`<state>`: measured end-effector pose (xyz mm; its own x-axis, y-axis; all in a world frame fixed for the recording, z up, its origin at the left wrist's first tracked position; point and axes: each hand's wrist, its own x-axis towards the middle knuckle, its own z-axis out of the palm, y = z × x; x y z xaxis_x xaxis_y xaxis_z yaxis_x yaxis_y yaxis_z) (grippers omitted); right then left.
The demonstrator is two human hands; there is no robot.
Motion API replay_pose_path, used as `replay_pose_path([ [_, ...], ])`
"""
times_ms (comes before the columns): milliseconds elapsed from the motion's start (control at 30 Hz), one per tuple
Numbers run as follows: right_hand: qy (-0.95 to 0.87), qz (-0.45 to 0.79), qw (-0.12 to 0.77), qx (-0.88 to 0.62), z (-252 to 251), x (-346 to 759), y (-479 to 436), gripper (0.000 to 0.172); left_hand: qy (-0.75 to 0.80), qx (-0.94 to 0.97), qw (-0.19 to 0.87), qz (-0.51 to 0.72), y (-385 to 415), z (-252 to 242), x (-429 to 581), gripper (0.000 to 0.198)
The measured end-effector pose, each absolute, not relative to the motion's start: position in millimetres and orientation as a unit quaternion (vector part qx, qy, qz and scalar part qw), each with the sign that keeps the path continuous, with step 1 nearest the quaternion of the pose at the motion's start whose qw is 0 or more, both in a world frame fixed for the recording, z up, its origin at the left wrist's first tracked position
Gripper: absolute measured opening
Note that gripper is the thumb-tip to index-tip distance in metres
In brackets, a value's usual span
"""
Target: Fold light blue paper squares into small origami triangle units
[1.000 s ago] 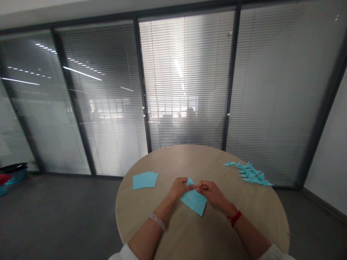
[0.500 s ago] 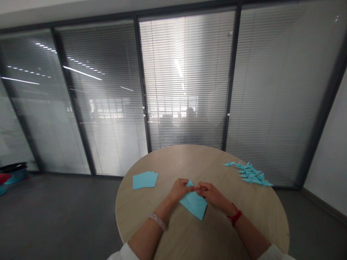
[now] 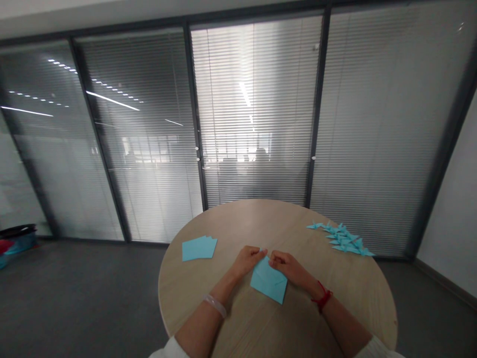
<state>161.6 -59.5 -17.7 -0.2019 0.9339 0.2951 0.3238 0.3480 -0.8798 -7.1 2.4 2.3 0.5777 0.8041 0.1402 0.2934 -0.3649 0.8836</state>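
Observation:
A light-blue sheet of origami paper (image 3: 269, 284), partly folded and creased, lies on the round wooden table between my hands. My left hand (image 3: 249, 259) is closed at the paper's upper left edge, thumb and fingers pinching near its top corner. On the upper right edge, my right hand (image 3: 283, 262) has its fingers curled in and gripping the paper. The paper's top corner is mostly hidden by the fingertips. A clear band is on my left wrist and a red cord bracelet (image 3: 323, 297) on my right.
A small fanned stack of blue paper sheets (image 3: 199, 248) lies at the table's left. Several folded blue paper cranes (image 3: 346, 239) are clustered near the right edge of the table (image 3: 257, 214). Behind stands a glass partition with blinds (image 3: 257, 109). A dark-rimmed bin (image 3: 18, 236) is on the floor at far left.
The paper has turned slightly and its lower part has shifted a little right. The left thumb has drawn back from the right fingertips, leaving a small gap between the hands.

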Motion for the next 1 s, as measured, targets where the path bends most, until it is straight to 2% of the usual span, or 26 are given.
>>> replay_pose_path([
  [300, -0.657, 0.402, 0.474, -0.427, -12, 161, -60, 0.032, 0.323, 0.758, 0.467, 0.32, -1, 5, -7, 0.057],
  [600, -0.685, 0.339, 0.47, -0.442, -10, 162, -60, 0.046, 0.342, 0.657, 0.528, 0.415, -1, 15, -9, 0.058],
  [800, -0.692, 0.304, 0.463, -0.463, -16, 166, -54, 0.046, 0.316, 0.608, 0.597, 0.418, -5, 13, -9, 0.053],
  [1000, -0.656, 0.341, 0.479, -0.473, -16, 167, -54, 0.042, 0.317, 0.557, 0.628, 0.442, -3, 14, -10, 0.053],
])
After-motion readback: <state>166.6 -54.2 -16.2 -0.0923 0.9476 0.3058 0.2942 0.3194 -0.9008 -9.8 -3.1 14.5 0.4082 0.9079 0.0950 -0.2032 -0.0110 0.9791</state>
